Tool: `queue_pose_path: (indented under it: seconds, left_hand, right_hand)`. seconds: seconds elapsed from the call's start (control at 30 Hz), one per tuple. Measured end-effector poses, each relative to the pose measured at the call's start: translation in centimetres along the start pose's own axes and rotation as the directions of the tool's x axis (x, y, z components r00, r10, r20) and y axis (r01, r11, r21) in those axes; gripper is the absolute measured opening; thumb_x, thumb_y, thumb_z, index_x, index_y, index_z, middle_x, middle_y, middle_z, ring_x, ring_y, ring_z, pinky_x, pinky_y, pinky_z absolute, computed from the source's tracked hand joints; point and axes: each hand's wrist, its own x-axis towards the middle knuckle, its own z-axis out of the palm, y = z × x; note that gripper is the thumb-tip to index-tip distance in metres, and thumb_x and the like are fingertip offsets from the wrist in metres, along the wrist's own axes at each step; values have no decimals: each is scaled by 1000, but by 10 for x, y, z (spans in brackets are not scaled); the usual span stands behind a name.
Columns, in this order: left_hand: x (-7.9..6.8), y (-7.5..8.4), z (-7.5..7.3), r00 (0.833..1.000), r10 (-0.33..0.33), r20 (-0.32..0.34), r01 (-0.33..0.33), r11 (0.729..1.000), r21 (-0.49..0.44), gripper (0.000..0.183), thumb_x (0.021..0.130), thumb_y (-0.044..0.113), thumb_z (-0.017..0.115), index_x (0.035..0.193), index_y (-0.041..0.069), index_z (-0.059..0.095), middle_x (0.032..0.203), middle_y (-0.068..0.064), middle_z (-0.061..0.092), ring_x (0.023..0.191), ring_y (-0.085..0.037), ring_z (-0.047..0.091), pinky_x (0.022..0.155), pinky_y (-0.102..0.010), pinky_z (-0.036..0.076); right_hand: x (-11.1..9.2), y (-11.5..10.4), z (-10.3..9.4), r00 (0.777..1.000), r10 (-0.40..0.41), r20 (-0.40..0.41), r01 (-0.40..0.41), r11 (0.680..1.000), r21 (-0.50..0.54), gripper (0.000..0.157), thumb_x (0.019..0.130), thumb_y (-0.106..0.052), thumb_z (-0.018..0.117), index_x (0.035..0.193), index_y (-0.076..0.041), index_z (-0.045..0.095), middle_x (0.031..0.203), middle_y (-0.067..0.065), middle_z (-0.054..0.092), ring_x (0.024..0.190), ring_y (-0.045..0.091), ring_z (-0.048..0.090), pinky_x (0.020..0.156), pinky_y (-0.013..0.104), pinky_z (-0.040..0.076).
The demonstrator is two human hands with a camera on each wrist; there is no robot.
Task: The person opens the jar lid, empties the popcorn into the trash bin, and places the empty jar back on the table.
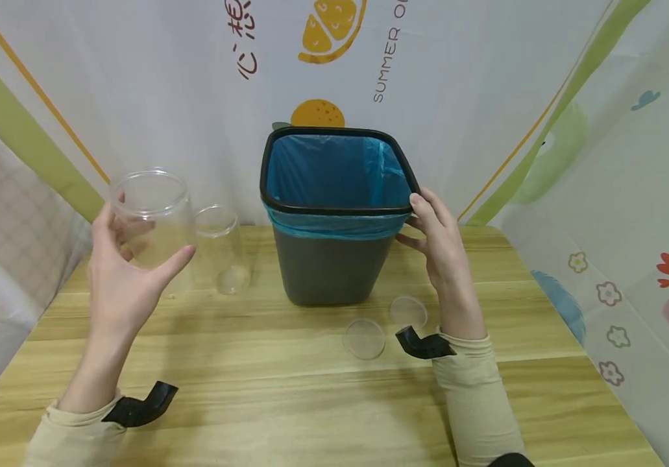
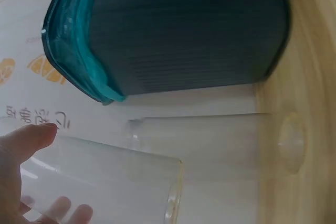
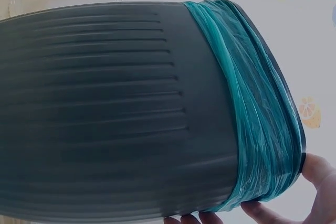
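Note:
My left hand (image 1: 121, 272) grips a clear plastic jar (image 1: 165, 227), thumb on one side and fingers round the other. In the left wrist view that jar (image 2: 105, 177) is off the table, its base above the wood. A second clear jar (image 1: 217, 250) stands upright just to its right. My right hand (image 1: 442, 243) holds the near right corner of a dark grey trash bin (image 1: 331, 266), thumb at the black rim and fingers under it. A blue bag (image 1: 334, 224) lines the bin and folds over its rim, as the right wrist view also shows.
Two clear round lids, one lid (image 1: 364, 339) nearer me and another lid (image 1: 408, 314) to its right, lie before the bin. A printed white curtain (image 1: 194, 97) hangs behind the wooden table (image 1: 264, 402). More patterned cloth hangs at both sides.

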Motion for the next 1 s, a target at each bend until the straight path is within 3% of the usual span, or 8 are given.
queue_pose_path:
  seconds: [0.17, 0.23, 0.4, 0.63, 0.87, 1.0]
  left_hand:
    - [-6, -21, 3, 999, -43, 26, 42, 999, 20, 105, 75, 9, 88, 159, 35, 29, 157, 15, 41, 118, 3, 49, 103, -23, 47]
    - [-8, -29, 5, 997, -65, 41, 64, 998, 24, 106, 76, 9, 88, 159, 35, 28, 155, 16, 41, 118, 1, 47, 103, -24, 47]
    - [-15, -43, 11, 988, -134, 78, 132, 991, 36, 111, 74, 10, 90, 159, 38, 25, 130, 18, 45, 119, -3, 46, 104, -26, 49]
    - [-22, -56, 17, 973, -183, 138, 174, 982, 73, 108, 74, 11, 90, 159, 34, 27, 132, 11, 45, 122, -2, 46, 111, -40, 50]
    - [-26, -68, 19, 949, -228, 216, 210, 972, 103, 106, 77, 17, 90, 158, 27, 23, 141, -4, 43, 133, -31, 48, 112, -56, 45]
    - [-27, -71, 22, 943, -229, 243, 207, 972, 111, 106, 78, 19, 90, 158, 20, 21, 145, -12, 42, 130, -41, 50, 107, -58, 46]
  right_hand:
    - [0, 0, -2, 1000, -4, 3, 4, 1000, 4, 54, 104, -45, 54, 152, -20, 48, 145, 5, 53, 129, 34, 56, 109, 66, 45]
    - [0, 1, -2, 1000, -5, 2, 5, 1000, 6, 54, 104, -45, 54, 152, -20, 49, 144, 4, 53, 129, 35, 56, 109, 66, 45]
    - [1, 1, -1, 1000, -7, 2, 7, 1000, 2, 54, 104, -45, 55, 151, -21, 49, 143, 4, 54, 127, 32, 58, 109, 66, 46]
    - [1, 1, 1, 1000, -1, 2, 1, 1000, -4, 53, 104, -44, 54, 152, -20, 49, 144, 5, 54, 126, 32, 58, 109, 66, 46]
    - [2, 1, 1, 1000, 0, 5, 0, 1000, -6, 54, 104, -45, 54, 151, -21, 49, 146, 5, 53, 127, 32, 57, 109, 66, 45]
    - [3, 0, 0, 1000, -1, 0, 1, 1000, -3, 52, 103, -45, 54, 150, -21, 51, 143, 3, 54, 124, 31, 58, 109, 67, 45]
